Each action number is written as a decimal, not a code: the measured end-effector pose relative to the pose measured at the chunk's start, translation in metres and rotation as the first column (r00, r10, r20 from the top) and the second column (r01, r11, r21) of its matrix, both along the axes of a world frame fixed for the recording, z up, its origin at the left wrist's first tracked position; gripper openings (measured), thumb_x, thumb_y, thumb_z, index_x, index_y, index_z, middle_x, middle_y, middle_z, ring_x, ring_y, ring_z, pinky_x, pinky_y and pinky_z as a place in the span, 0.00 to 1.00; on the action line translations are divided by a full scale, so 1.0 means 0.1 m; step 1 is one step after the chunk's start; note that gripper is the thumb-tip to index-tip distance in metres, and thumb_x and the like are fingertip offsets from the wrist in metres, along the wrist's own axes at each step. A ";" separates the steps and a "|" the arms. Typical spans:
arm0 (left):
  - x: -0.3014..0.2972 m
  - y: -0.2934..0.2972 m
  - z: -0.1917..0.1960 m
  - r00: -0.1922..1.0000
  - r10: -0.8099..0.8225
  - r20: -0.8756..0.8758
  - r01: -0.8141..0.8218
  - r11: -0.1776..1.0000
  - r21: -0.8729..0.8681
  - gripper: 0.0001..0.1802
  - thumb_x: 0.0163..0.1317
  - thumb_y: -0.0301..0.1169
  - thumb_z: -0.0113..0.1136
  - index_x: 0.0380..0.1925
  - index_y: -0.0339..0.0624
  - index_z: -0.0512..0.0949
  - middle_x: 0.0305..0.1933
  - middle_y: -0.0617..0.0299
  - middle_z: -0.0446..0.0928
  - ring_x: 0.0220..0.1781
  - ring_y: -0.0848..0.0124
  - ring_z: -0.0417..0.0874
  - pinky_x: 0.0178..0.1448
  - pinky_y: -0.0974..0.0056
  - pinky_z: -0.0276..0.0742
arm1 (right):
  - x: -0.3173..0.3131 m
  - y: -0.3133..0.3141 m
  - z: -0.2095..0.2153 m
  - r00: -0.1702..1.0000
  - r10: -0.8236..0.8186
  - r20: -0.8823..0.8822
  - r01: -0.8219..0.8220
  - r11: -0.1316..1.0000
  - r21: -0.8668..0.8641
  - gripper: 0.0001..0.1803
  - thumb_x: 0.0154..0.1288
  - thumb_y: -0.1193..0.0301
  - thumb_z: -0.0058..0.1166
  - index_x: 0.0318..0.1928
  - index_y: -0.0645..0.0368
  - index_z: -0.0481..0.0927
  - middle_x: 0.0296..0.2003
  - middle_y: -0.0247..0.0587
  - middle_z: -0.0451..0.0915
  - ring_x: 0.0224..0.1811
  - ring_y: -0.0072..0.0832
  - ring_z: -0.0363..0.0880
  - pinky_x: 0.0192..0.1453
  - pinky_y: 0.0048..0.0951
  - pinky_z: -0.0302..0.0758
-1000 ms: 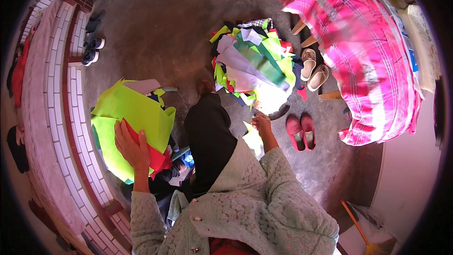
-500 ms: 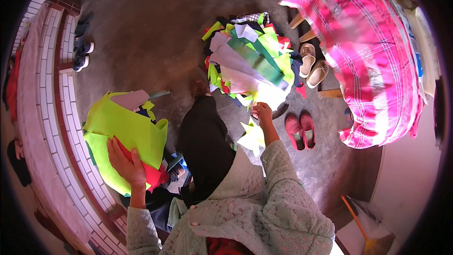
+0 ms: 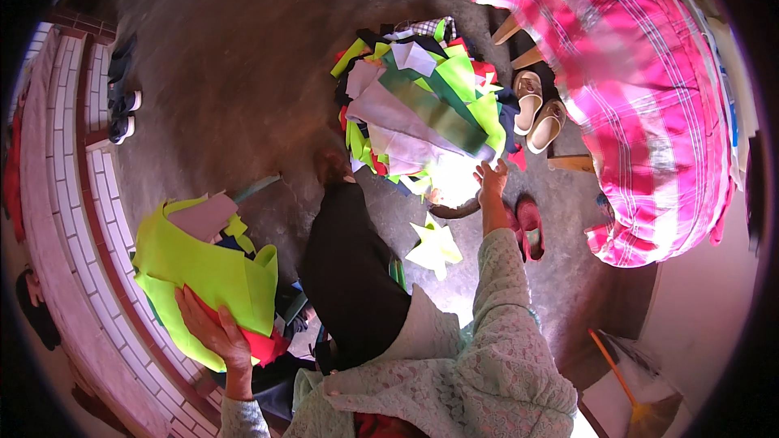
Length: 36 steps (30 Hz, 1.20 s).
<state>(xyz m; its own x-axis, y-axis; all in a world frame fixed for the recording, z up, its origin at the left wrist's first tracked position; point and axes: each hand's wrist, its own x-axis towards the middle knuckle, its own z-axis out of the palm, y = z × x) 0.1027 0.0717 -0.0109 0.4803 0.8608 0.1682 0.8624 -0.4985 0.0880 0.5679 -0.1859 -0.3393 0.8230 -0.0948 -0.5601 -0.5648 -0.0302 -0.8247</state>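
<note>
My left hand (image 3: 217, 334) lies with fingers stretched out on a bundle of cloth at the left. Its top piece is a large yellow-green cloth (image 3: 207, 264), and a red cloth (image 3: 261, 346) shows beside and under the palm. A mauve-grey cloth (image 3: 203, 216) sticks out at the bundle's far edge. My right hand (image 3: 491, 184) is raised at the near right edge of a big heap of fabric scraps (image 3: 406, 118), fingers apart, with nothing visible in them. The heap mixes green, mauve, red and dark pieces; bright sunlight washes out its near side.
Yellow-green scraps (image 3: 434, 247) lie on the floor between my leg (image 3: 353, 259) and right arm. Red shoes (image 3: 529, 227) and beige shoes (image 3: 527, 101) stand to the right. Beyond them is furniture under a pink plaid cover (image 3: 625, 89). A white brick wall (image 3: 73, 186) borders the left.
My right hand has moved to the right and its fingers, pinched before, have spread. My left hand stays on the yellow-green cloth. The view has shifted slightly.
</note>
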 end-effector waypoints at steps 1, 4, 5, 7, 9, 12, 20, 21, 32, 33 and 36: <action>0.01 0.00 0.01 1.000 -0.003 -0.003 0.003 1.000 -0.005 0.34 0.68 0.48 0.39 0.63 0.30 0.58 0.67 0.37 0.56 0.68 0.44 0.57 0.69 0.48 0.52 | 0.05 -0.02 -0.03 1.000 0.016 -0.026 -0.017 0.999 -0.040 0.36 0.58 0.78 0.56 0.64 0.56 0.55 0.56 0.48 0.65 0.39 0.37 0.79 0.35 0.34 0.79; 0.04 0.02 0.01 1.000 0.017 -0.023 -0.017 1.000 -0.026 0.34 0.68 0.49 0.37 0.62 0.30 0.59 0.67 0.37 0.56 0.68 0.45 0.58 0.69 0.48 0.52 | 0.19 -0.01 -0.11 0.999 0.035 -0.014 -0.037 0.974 -0.225 0.34 0.55 0.78 0.58 0.62 0.57 0.59 0.50 0.47 0.67 0.34 0.33 0.79 0.31 0.32 0.81; 0.05 0.01 0.02 0.999 0.026 -0.024 -0.026 0.999 -0.028 0.35 0.67 0.49 0.37 0.62 0.30 0.59 0.67 0.37 0.56 0.68 0.45 0.58 0.69 0.48 0.52 | 0.23 0.01 -0.12 0.999 0.042 -0.005 -0.042 0.972 -0.231 0.34 0.52 0.79 0.59 0.60 0.60 0.60 0.51 0.49 0.64 0.33 0.33 0.79 0.29 0.32 0.82; 0.09 -0.01 0.03 0.999 0.048 0.008 -0.048 0.999 -0.021 0.35 0.67 0.50 0.37 0.62 0.30 0.60 0.67 0.37 0.56 0.68 0.45 0.58 0.69 0.48 0.52 | 0.30 0.06 -0.16 0.999 0.039 -0.035 -0.044 0.988 -0.148 0.38 0.51 0.77 0.61 0.62 0.57 0.57 0.46 0.45 0.71 0.33 0.33 0.79 0.27 0.31 0.80; 0.09 0.00 0.02 0.998 0.057 0.009 -0.057 0.998 -0.040 0.35 0.67 0.50 0.37 0.62 0.30 0.60 0.67 0.38 0.56 0.68 0.46 0.58 0.69 0.48 0.52 | 0.33 0.11 -0.23 0.998 -0.001 -0.066 -0.002 0.999 -0.044 0.40 0.50 0.75 0.64 0.61 0.55 0.56 0.44 0.42 0.73 0.32 0.31 0.78 0.26 0.29 0.78; 0.02 0.01 -0.02 0.999 0.052 -0.012 -0.052 0.998 -0.039 0.35 0.67 0.51 0.36 0.63 0.32 0.59 0.67 0.39 0.56 0.69 0.47 0.57 0.70 0.48 0.51 | 0.38 0.21 -0.41 0.997 0.065 -0.040 -0.071 0.980 -0.184 0.41 0.49 0.71 0.68 0.61 0.48 0.57 0.38 0.38 0.75 0.28 0.26 0.74 0.28 0.29 0.75; -0.02 0.01 -0.05 0.994 0.081 -0.072 -0.085 0.994 -0.062 0.36 0.67 0.52 0.34 0.65 0.33 0.57 0.69 0.41 0.54 0.70 0.48 0.56 0.70 0.48 0.51 | 0.42 0.44 -0.59 0.848 0.508 -0.149 -0.352 0.331 -0.875 0.21 0.49 0.56 0.60 0.41 0.56 0.80 0.37 0.51 0.81 0.39 0.41 0.82 0.40 0.41 0.77; -0.02 -0.02 -0.03 0.994 0.087 -0.073 -0.092 0.994 -0.058 0.37 0.67 0.53 0.34 0.65 0.34 0.57 0.69 0.41 0.54 0.70 0.48 0.56 0.70 0.47 0.50 | 0.36 0.57 -0.44 0.833 0.538 -0.130 -0.366 0.361 -0.858 0.21 0.50 0.58 0.59 0.41 0.58 0.78 0.35 0.53 0.81 0.41 0.48 0.79 0.45 0.47 0.73; -0.01 0.00 -0.02 0.990 0.111 -0.087 -0.118 0.990 -0.081 0.37 0.67 0.53 0.34 0.65 0.34 0.56 0.69 0.41 0.53 0.70 0.48 0.55 0.70 0.47 0.49 | -0.70 0.87 0.30 0.629 0.731 0.265 -0.555 0.661 -0.505 0.15 0.55 0.66 0.58 0.39 0.62 0.72 0.29 0.48 0.76 0.30 0.41 0.75 0.36 0.37 0.70; -0.01 0.00 -0.02 0.990 0.107 -0.092 -0.114 0.990 -0.077 0.37 0.67 0.53 0.34 0.65 0.34 0.56 0.69 0.41 0.53 0.70 0.48 0.55 0.70 0.47 0.50 | -0.65 0.85 0.22 0.636 0.704 0.316 -0.488 0.684 -0.542 0.15 0.54 0.66 0.58 0.38 0.62 0.72 0.28 0.47 0.75 0.29 0.40 0.74 0.36 0.38 0.70; 0.00 0.00 -0.02 0.991 0.093 -0.097 -0.100 0.993 -0.065 0.36 0.67 0.52 0.34 0.65 0.34 0.56 0.69 0.41 0.53 0.70 0.47 0.55 0.70 0.47 0.50 | -0.45 0.68 -0.07 0.621 0.677 0.394 -0.364 0.695 -0.620 0.15 0.49 0.70 0.59 0.36 0.64 0.72 0.30 0.46 0.71 0.31 0.40 0.72 0.37 0.36 0.70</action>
